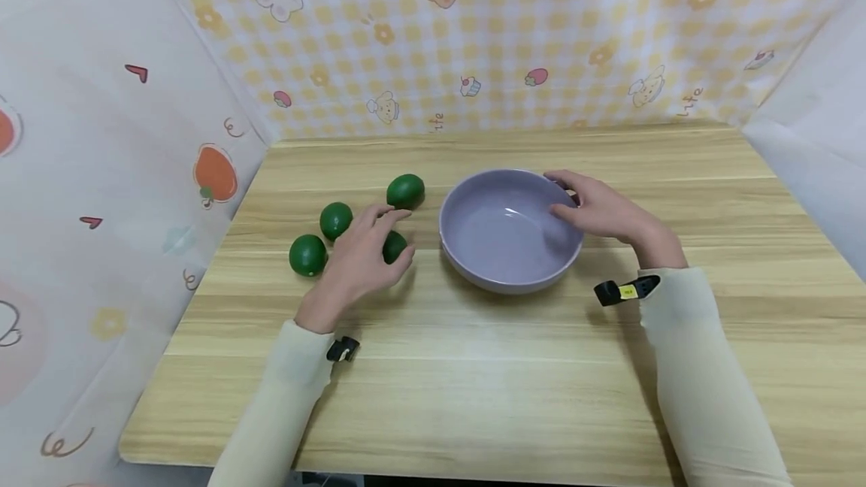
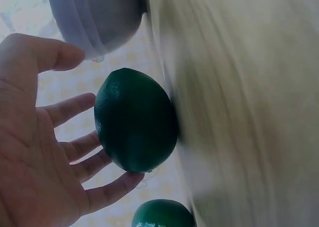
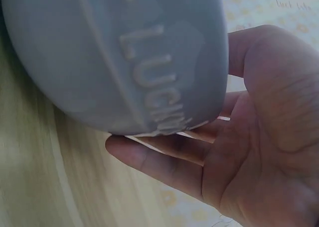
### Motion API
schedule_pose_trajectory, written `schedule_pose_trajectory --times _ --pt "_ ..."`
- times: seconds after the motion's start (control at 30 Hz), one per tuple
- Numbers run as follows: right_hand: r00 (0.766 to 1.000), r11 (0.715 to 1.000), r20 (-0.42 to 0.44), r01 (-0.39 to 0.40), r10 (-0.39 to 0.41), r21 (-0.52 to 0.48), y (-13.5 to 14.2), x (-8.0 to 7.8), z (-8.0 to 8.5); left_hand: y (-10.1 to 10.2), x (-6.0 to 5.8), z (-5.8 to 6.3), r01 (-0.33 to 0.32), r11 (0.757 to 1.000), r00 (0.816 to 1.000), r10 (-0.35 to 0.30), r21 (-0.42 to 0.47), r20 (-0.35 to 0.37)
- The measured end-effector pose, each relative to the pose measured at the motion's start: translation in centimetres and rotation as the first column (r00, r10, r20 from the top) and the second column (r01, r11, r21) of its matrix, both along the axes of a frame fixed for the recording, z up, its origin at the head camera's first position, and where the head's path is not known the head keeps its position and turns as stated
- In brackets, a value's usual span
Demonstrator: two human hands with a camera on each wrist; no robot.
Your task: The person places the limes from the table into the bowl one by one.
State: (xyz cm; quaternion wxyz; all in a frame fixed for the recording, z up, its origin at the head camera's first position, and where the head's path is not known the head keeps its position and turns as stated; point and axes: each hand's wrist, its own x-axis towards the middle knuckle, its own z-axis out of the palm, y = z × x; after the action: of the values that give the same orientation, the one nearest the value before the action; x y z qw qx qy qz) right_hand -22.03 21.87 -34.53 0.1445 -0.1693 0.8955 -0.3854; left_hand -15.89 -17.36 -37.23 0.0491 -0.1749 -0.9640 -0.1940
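My left hand point(image 1: 358, 258) reaches over a glossy dark green lime point(image 1: 394, 248), its fingers spread and its thumb apart from the fruit. In the left wrist view the fingertips come right at the side of that lime point(image 2: 137, 120), which sits on the wooden surface. My right hand point(image 1: 605, 209) holds the right side of a round lilac bowl point(image 1: 504, 284). Its thumb is over the rim on the inside, and its fingers are against the outer wall. Raised letters reading "LUCKY" show on the bowl's wall point(image 3: 154, 77) in the right wrist view.
Beside my left hand lie three more limes: one behind it point(image 1: 406, 192), one to its left point(image 1: 336, 221) and one farther left point(image 1: 307, 255). All stand on a light wooden table point(image 1: 473, 397). A yellow checked cloth point(image 1: 501, 43) hangs along the back.
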Motion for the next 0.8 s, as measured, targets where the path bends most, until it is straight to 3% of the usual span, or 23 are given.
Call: schedule_pose_trajectory --times 0.43,0.8 --pt "0.992 0.992 0.128 0.011 0.005 -0.126 1.6 -0.3 -0.8 -0.9 0.3 -0.2 0.009 0.999 0.996 -0.004 -0.053 0.091" --pt "0.992 0.99 0.128 0.007 0.012 -0.144 1.7 -0.1 -1.0 -1.1 0.3 -0.4 0.023 1.0 0.994 -0.022 -0.008 0.109"
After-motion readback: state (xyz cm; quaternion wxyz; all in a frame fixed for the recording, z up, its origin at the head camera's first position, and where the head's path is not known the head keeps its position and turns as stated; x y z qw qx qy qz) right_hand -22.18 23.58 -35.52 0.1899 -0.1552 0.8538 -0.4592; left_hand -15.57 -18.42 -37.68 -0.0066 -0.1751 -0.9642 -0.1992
